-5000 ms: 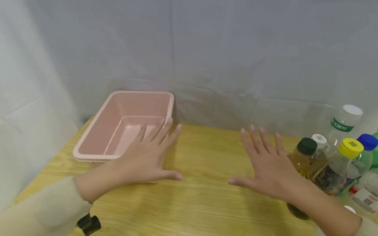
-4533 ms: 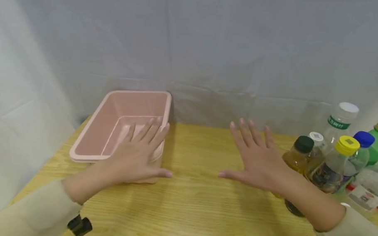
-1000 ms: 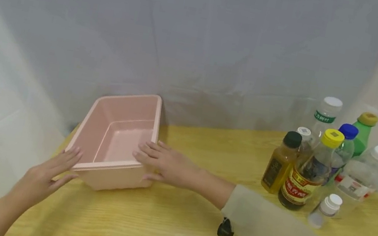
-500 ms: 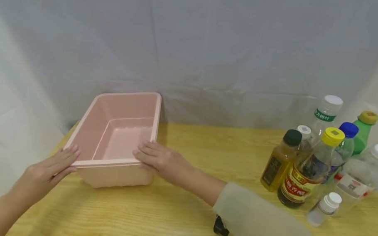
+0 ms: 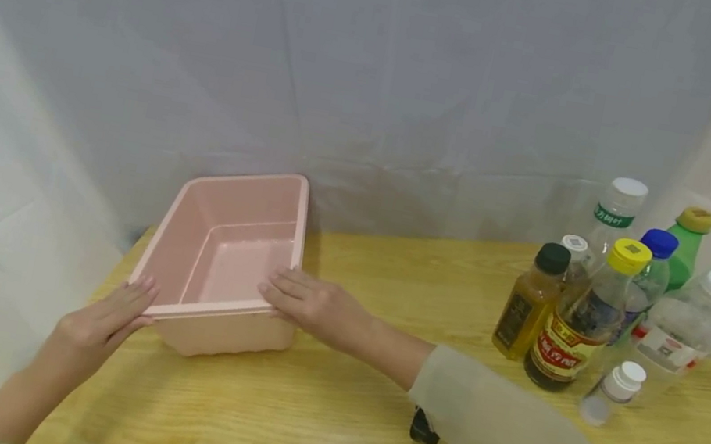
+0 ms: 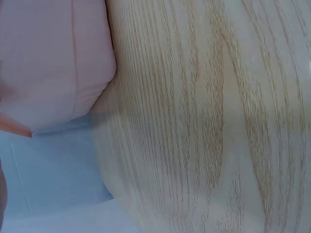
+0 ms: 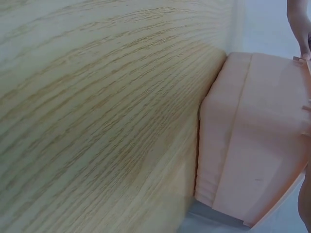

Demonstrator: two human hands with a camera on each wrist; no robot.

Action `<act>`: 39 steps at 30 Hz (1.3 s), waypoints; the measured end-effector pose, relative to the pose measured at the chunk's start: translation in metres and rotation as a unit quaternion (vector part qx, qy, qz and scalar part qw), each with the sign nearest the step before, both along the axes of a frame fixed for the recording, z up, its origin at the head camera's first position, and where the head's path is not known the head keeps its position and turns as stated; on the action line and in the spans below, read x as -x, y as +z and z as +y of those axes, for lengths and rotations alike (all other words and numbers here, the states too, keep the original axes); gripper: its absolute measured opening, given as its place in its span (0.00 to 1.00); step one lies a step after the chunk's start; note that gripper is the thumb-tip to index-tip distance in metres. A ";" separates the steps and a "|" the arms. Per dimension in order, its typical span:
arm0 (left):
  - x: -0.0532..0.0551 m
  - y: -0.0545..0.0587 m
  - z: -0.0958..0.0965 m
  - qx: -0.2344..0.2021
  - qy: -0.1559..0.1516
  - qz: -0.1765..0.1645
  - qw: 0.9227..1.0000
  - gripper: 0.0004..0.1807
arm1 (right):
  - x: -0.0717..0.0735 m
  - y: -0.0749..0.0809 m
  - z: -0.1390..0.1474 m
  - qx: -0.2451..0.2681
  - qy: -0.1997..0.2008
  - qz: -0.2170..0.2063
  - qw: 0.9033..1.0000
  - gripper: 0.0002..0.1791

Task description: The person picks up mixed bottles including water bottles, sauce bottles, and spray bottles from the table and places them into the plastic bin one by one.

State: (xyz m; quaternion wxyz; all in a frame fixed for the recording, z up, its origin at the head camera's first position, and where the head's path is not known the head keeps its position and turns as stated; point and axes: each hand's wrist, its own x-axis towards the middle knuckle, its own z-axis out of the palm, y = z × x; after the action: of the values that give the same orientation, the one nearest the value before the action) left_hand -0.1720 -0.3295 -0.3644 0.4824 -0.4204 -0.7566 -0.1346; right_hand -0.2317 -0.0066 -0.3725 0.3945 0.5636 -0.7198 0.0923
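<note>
A pink rectangular plastic basin [image 5: 239, 273] stands on the wooden table, its inside bare. My left hand [image 5: 94, 327] grips the rim at the near left corner, fingers over the edge and thumb below it. On the right side, my right hand [image 5: 319, 309] holds the rim with its fingers bent over into the basin; its thumb is hidden. The left wrist view shows the basin's outer wall [image 6: 43, 58] and a bit of finger at the left edge. In the right wrist view the basin's side [image 7: 262, 131] rests at the table surface.
Several bottles stand at the right: a dark-capped amber bottle [image 5: 526, 308], a yellow-capped sauce bottle [image 5: 564, 350], a small white-capped bottle [image 5: 612, 393], a green bottle [image 5: 685, 248] and clear ones. A pale curtain [image 5: 419, 106] hangs behind the table [image 5: 321, 414].
Both hands, earlier spread over the table, have come to the basin's rim. The right thumb has gone out of sight below the rim. The basin has shifted slightly right since half a second ago.
</note>
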 end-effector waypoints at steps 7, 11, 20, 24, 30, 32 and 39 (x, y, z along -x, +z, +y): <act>0.001 0.000 0.007 0.016 -0.002 0.025 1.000 0.22 | 0.000 -0.001 0.007 0.008 0.016 0.034 0.999 0.18; -0.001 0.000 0.010 0.017 -0.011 0.037 0.999 0.22 | -0.002 -0.002 0.011 0.010 0.018 0.045 0.999 0.17; 0.002 0.000 0.014 0.023 -0.017 0.047 0.999 0.21 | -0.002 -0.003 0.017 0.021 0.023 0.067 0.997 0.18; 0.004 -0.001 0.015 0.023 -0.025 0.046 0.998 0.20 | -0.001 -0.004 0.019 0.025 0.023 0.075 0.997 0.17; 0.004 0.000 0.018 0.021 -0.031 0.049 0.998 0.20 | -0.002 -0.004 0.021 0.039 0.033 0.078 0.996 0.19; 0.004 0.000 0.019 0.019 -0.031 0.053 0.998 0.20 | -0.002 -0.004 0.022 0.042 0.035 0.076 0.996 0.19; 0.004 0.002 0.027 0.012 -0.045 0.064 0.997 0.19 | -0.005 -0.004 0.027 0.051 0.037 0.084 0.994 0.18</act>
State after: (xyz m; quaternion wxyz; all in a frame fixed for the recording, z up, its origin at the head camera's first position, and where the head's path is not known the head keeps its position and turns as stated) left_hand -0.1758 -0.3027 -0.3628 0.5177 -0.4675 -0.7065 -0.1196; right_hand -0.2262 0.0202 -0.3767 0.4780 0.5749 -0.6572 0.0953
